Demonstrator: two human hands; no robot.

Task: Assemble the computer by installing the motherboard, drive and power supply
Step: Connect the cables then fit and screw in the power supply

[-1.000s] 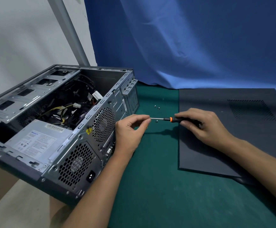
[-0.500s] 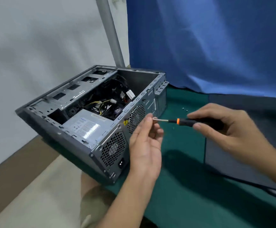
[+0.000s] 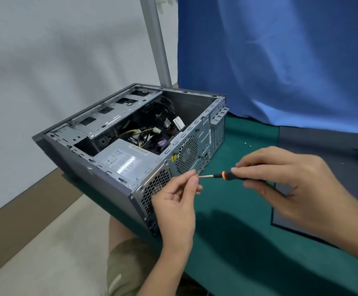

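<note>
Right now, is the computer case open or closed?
Open. The case shows its power supply and cables from above; the dark side panel lies flat on the green mat beside it.

Blue cloth [image 3: 280, 60] hangs behind the green mat [image 3: 238, 242] beside a grey pole [image 3: 155, 39].
</note>
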